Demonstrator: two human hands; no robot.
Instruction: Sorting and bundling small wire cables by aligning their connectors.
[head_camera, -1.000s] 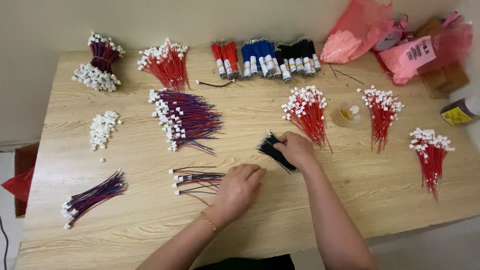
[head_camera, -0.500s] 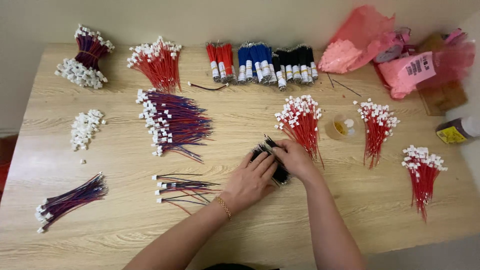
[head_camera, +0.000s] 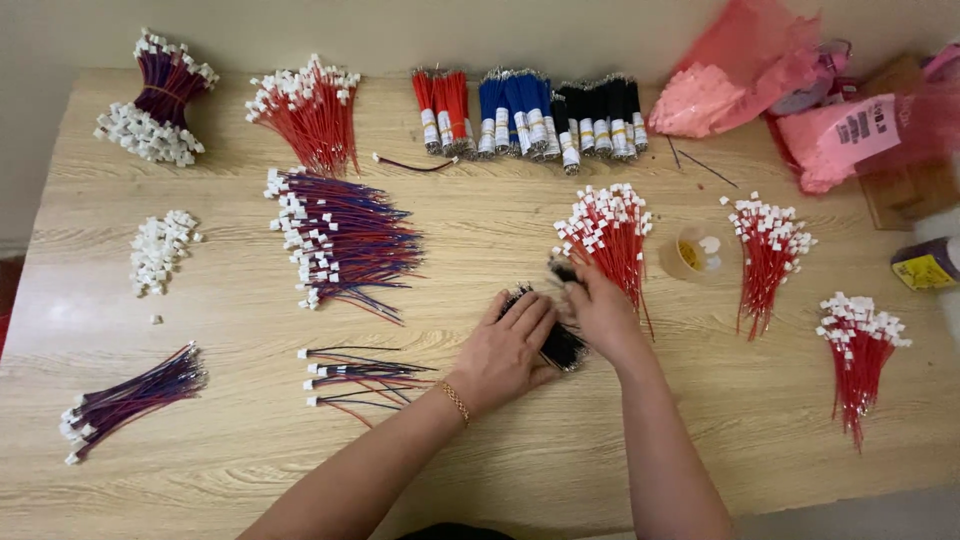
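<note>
Black wire bundle (head_camera: 560, 345) is gripped by both hands at table (head_camera: 600, 440) centre. Left hand (head_camera: 505, 350) is laid flat over it, fingers half-curled; right hand (head_camera: 600, 312) is closed around its end. Red connector wires (head_camera: 608, 232) lie at 1 o'clock, just beside.

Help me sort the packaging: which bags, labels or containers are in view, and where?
Crumpled pink plastic bags, table's back right corner.
White rectangular label on one pink bag.
Yellow-labelled dark container, right edge.
Small clear plastic cup, between red wire bundles.
</note>
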